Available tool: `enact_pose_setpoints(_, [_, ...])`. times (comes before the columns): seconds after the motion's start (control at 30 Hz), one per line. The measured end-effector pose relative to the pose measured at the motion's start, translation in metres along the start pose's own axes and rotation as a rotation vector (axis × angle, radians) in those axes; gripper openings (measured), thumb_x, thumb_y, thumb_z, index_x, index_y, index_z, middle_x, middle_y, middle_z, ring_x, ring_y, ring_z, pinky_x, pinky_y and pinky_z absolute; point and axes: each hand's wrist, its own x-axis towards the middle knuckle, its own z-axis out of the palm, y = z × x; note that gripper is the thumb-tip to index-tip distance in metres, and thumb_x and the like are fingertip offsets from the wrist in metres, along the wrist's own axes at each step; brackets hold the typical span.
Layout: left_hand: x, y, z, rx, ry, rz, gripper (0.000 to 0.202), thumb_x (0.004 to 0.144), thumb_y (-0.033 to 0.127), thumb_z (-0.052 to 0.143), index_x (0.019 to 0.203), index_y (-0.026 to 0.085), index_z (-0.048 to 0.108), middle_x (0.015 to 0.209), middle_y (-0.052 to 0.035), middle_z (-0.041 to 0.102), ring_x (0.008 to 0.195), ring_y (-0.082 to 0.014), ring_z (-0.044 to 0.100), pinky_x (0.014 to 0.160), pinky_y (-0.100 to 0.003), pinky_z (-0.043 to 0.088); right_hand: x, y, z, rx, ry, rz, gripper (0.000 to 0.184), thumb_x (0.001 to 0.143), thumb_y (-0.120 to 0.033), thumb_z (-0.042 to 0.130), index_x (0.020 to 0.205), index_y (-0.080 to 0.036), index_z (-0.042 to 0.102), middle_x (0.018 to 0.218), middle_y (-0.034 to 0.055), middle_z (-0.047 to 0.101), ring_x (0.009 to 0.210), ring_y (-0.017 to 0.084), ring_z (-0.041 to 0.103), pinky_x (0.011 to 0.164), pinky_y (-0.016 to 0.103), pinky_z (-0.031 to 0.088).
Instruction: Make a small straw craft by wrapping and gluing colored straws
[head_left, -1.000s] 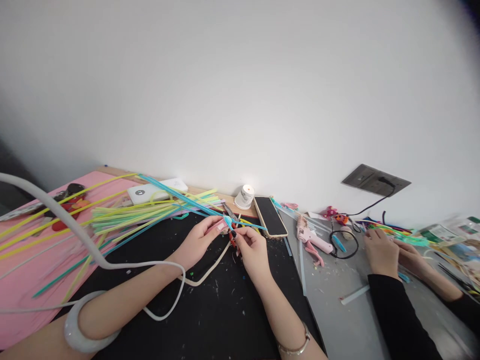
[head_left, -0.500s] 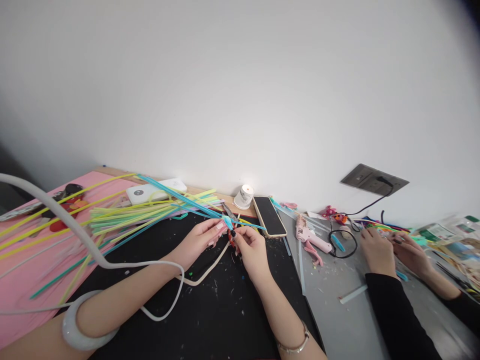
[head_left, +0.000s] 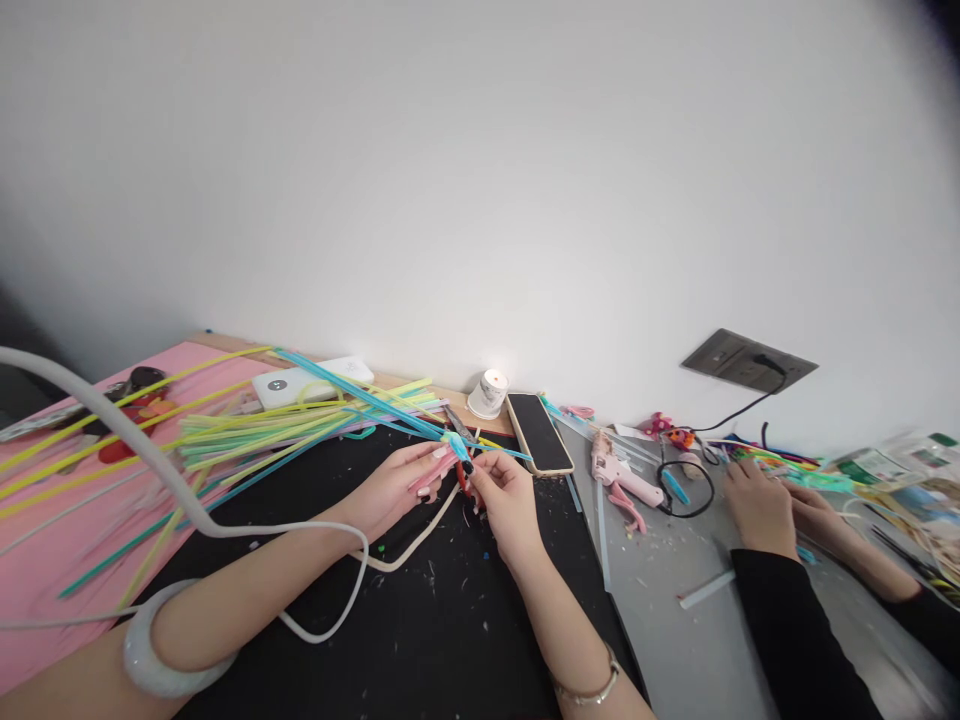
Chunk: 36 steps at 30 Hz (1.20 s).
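Above the black mat (head_left: pixel 420 620), my left hand (head_left: pixel 401 490) pinches a small light-blue and pink pipe-cleaner piece (head_left: pixel 454 446). My right hand (head_left: pixel 510 500) is closed at the piece's right side, thumb and finger together near a small black spot on it. Whether that spot is part of the piece I cannot tell. Just behind the hands lie pliers (head_left: pixel 459 422) with red handles, partly hidden by my fingers. A bundle of pale green and yellow pipe cleaners (head_left: pixel 247 425) lies to the left, and blue pipe cleaners (head_left: pixel 352 385) run toward my hands.
A phone (head_left: pixel 541 432) and a white cup (head_left: pixel 488 394) stand near the wall. On the grey table to the right lies a pink glue gun (head_left: pixel 622 475). Another person's hands (head_left: pixel 761 505) work there. A white cable (head_left: pixel 172 470) loops across my left forearm.
My left hand has shifted slightly and the light-blue piece is turned a little, showing more blue and the black spot. The other person's hands moved slightly.
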Motion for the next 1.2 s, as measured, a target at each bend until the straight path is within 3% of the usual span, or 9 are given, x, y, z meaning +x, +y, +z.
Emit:
enact_pose_setpoints(0.63, [0.002, 0.000, -0.002, -0.050, -0.039, -0.002, 0.016, 0.085, 0.030, 0.063, 0.087, 0.015, 0.066, 0.076, -0.0001, 0.047, 0.065, -0.0084, 0.037, 0.055, -0.021, 0.031, -0.002, -0.003, 0.002, -0.015, 0.038, -0.050, 0.012, 0.072, -0.022, 0.063, 0.082, -0.018, 0.057, 0.056, -0.0048, 0.058, 0.043, 0.008, 0.047, 0.042, 0.018, 0.038])
enact_pose_setpoints(0.87, [0.004, 0.000, -0.006, -0.084, -0.089, 0.028, 0.019, 0.083, 0.022, 0.065, 0.102, 0.021, 0.067, 0.084, -0.0005, 0.056, 0.077, -0.0100, 0.047, 0.067, -0.021, 0.037, -0.010, -0.010, 0.003, -0.132, 0.046, -0.200, 0.005, 0.076, -0.020, 0.061, 0.080, -0.017, 0.062, 0.061, -0.0029, 0.057, 0.050, 0.010, 0.050, 0.048, 0.021, 0.040])
enact_pose_setpoints(1.2, [0.004, -0.004, -0.009, -0.197, -0.183, -0.010, 0.020, 0.082, 0.020, 0.066, 0.102, 0.020, 0.069, 0.086, -0.0003, 0.062, 0.081, -0.0090, 0.053, 0.075, -0.018, 0.040, -0.016, -0.012, 0.003, -0.171, 0.077, -0.302, 0.014, 0.078, -0.019, 0.060, 0.092, -0.020, 0.059, 0.061, -0.0045, 0.054, 0.051, 0.010, 0.050, 0.052, 0.023, 0.042])
